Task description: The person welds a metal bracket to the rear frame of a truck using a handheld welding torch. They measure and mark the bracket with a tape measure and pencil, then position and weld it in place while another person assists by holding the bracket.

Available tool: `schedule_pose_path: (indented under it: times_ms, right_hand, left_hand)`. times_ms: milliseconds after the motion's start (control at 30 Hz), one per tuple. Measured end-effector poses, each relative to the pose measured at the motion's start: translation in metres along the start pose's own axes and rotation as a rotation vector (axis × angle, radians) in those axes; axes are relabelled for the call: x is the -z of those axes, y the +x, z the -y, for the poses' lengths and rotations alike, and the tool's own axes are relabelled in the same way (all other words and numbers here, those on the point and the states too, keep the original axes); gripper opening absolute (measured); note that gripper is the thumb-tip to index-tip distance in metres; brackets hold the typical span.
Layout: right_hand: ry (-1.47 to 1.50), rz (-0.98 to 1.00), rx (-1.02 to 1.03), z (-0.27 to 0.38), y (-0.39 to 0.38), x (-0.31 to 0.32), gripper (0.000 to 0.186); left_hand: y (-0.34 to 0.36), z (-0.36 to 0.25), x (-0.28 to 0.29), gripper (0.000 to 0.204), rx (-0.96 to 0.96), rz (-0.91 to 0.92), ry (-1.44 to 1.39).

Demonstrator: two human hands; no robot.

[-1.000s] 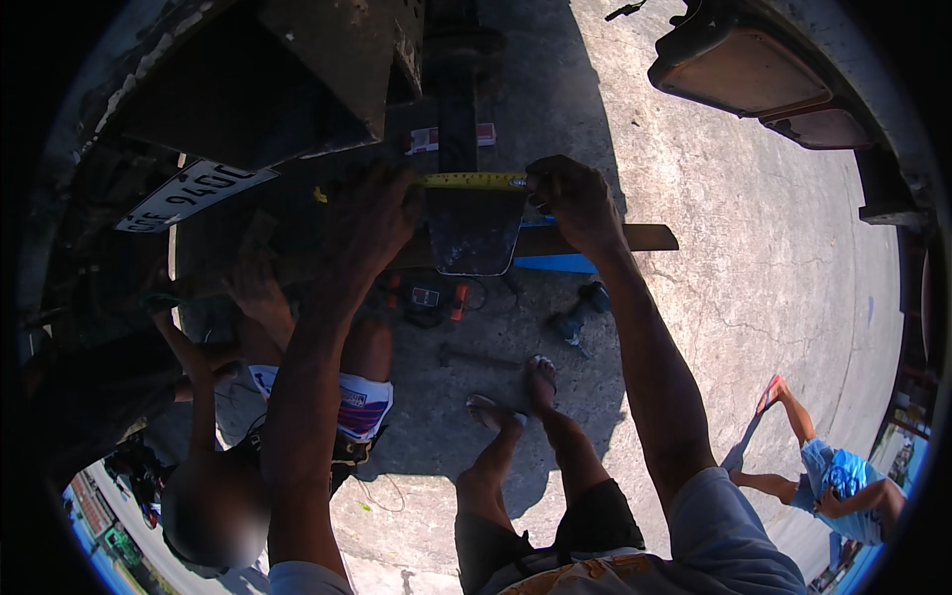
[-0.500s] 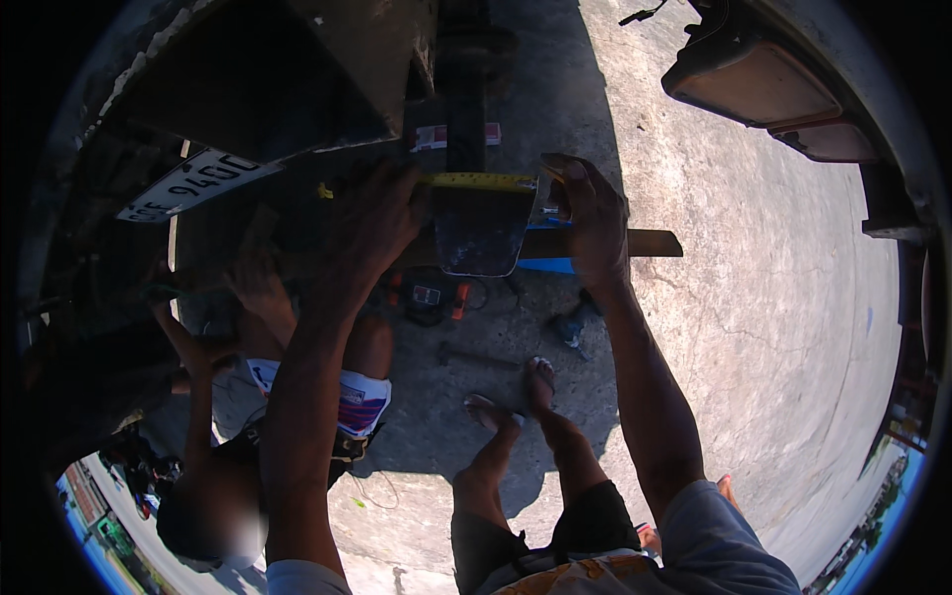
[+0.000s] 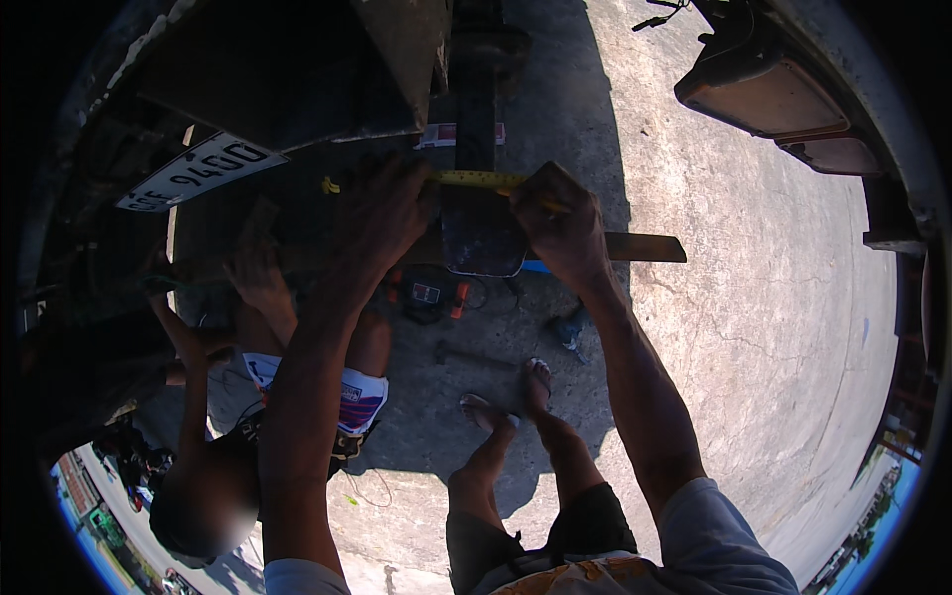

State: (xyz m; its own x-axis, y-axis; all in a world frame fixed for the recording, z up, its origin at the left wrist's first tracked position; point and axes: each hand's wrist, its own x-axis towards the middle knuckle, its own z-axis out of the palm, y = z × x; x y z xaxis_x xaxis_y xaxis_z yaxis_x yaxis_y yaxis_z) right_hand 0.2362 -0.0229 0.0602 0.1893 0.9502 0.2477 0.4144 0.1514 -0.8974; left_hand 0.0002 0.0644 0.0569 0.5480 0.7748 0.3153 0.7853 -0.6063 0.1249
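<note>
A yellow tape measure blade (image 3: 478,179) stretches across a dark metal plate (image 3: 483,238) that hangs over a long dark bar. My left hand (image 3: 389,203) is closed on the blade at the plate's left side, and the yellow end of the tape sticks out past it. At the plate's top right corner, my right hand (image 3: 560,223) is closed around a thin yellow pencil-like stick (image 3: 548,205). Its fingertips cover the right end of the blade. Whether they also pinch the blade is hidden.
A long dark bar (image 3: 645,247) runs left to right behind my hands. A person's hand (image 3: 260,283) rests near its left part. A white number plate (image 3: 203,173) hangs upper left. On the concrete below lie a black and orange tool case (image 3: 426,295) and a blue-grey power tool (image 3: 569,330).
My right hand has moved left and turned in over the plate's corner, bringing the pencil-like stick to the blade. My left hand stays at the tape.
</note>
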Motion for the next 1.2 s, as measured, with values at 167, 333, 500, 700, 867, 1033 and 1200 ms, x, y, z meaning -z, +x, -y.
schedule_pose_path:
  times_ms: [167,333,500,700,867,1033,1200]
  right_hand:
    - [-0.03,-0.001,-0.034,0.0,0.0,-0.002,0.014]
    - [-0.03,0.005,-0.057,0.001,-0.001,-0.001,0.013]
    - [-0.066,0.024,-0.052,-0.001,0.0,-0.002,0.01]
    - [-0.075,0.005,-0.061,-0.002,-0.003,-0.003,0.013]
    - [-0.009,0.009,-0.023,-0.002,-0.005,-0.001,0.01]
    - [-0.012,0.034,-0.061,-0.002,-0.006,-0.002,0.008]
    - [-0.031,0.035,-0.115,-0.003,-0.004,-0.003,0.005]
  left_hand:
    - [0.001,0.001,-0.002,0.024,-0.024,-0.025,0.032]
    - [0.001,0.001,-0.002,0.023,-0.021,-0.011,0.049]
    - [0.004,-0.001,0.002,0.026,-0.012,-0.044,0.017]
    - [0.02,-0.018,0.011,0.031,0.166,-0.033,-0.107]
    - [0.014,-0.03,0.025,0.052,0.32,0.073,-0.311]
    - [0.002,-0.031,0.022,0.066,0.305,0.068,-0.231]
    - [0.001,-0.028,0.013,0.052,0.325,0.075,-0.247]
